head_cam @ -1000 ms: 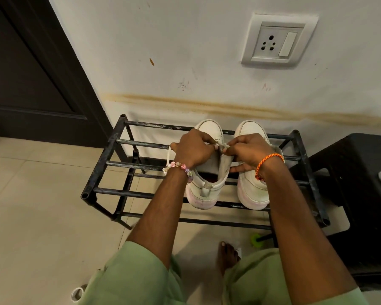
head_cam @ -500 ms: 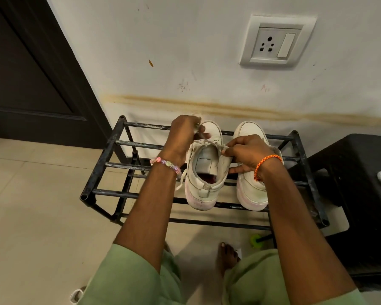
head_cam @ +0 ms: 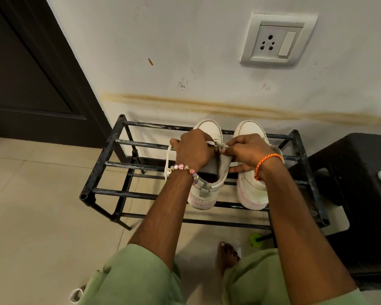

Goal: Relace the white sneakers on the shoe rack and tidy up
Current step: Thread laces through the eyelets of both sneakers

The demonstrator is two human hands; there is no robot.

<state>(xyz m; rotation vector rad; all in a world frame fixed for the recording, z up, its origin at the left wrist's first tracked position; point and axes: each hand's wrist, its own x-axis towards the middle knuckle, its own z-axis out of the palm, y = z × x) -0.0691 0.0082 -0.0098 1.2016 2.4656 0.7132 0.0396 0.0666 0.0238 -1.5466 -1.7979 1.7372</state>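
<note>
From my feed both hands are busy over the left sneaker (head_cam: pixel 207 186), which sits on the top bars of the black shoe rack (head_cam: pixel 101 155) with its toe toward the wall. My left hand (head_cam: pixel 193 149) has its fingers curled around the white lace (head_cam: pixel 167 164), and a loose length of that lace hangs down just outside the hand, past the beaded bracelet (head_cam: pixel 185 169) on the wrist. My right hand (head_cam: pixel 248 150) is pinching the lace too, right where the two hands almost meet above the shoe's tongue, with its lower fingers stretched out under the collar of the shoe. The right sneaker (head_cam: pixel 250 130) sits directly under that right hand, touching or just beside the first shoe, can't tell which. An orange bracelet (head_cam: pixel 267 164) is on the right wrist. Off past the right hand there's a black stool (head_cam: pixel 361 194), and above both hands a wall socket (head_cam: pixel 277 39).
</note>
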